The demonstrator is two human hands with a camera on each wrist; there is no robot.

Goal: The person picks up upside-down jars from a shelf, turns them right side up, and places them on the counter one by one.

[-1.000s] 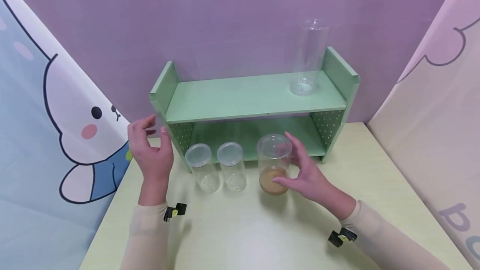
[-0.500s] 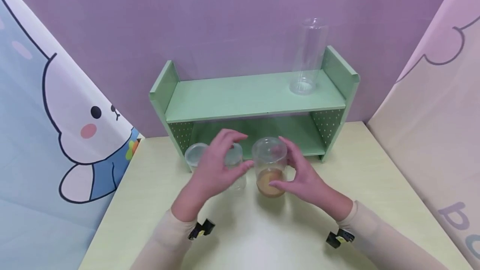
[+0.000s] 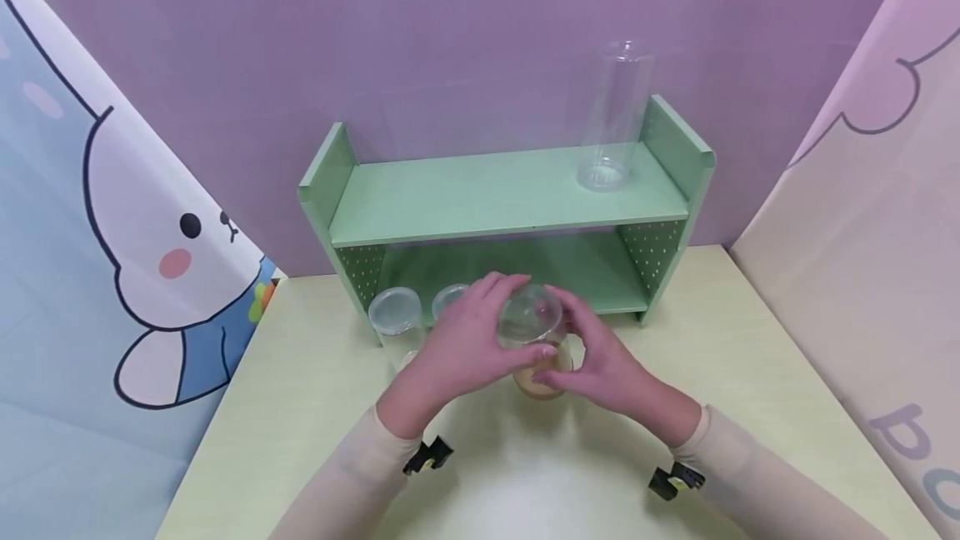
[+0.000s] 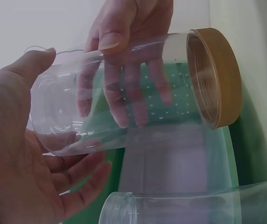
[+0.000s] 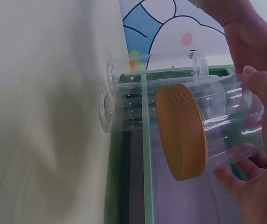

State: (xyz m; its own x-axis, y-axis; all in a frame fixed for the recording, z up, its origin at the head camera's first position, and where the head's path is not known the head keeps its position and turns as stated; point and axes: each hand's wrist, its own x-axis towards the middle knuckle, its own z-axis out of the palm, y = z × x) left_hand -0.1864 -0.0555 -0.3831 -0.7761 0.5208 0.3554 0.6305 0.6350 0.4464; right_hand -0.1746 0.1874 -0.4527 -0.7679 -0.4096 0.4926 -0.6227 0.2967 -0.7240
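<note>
A clear jar (image 3: 534,332) with a tan base (image 3: 542,380) stands in front of the shelf, held from both sides. My left hand (image 3: 468,347) wraps its left side with the thumb low and the fingers over the top. My right hand (image 3: 600,357) curls round its right side. The jar leans a little toward me. I cannot tell whether its base rests on the table. In the left wrist view the jar (image 4: 138,93) lies between my left palm (image 4: 17,154) and my right fingers (image 4: 124,46). In the right wrist view the tan base (image 5: 182,130) faces the camera.
A green two-tier shelf (image 3: 487,198) stands against the purple wall, with a tall clear jar (image 3: 615,119) on its top board. Two clear lidded jars (image 3: 395,315) (image 3: 447,300) stand left of my hands on the pale table (image 3: 750,357). Cartoon panels flank both sides.
My left hand has swung in from beside the shelf's left end and taken hold of the jar. The jar has shifted slightly left and tipped toward me.
</note>
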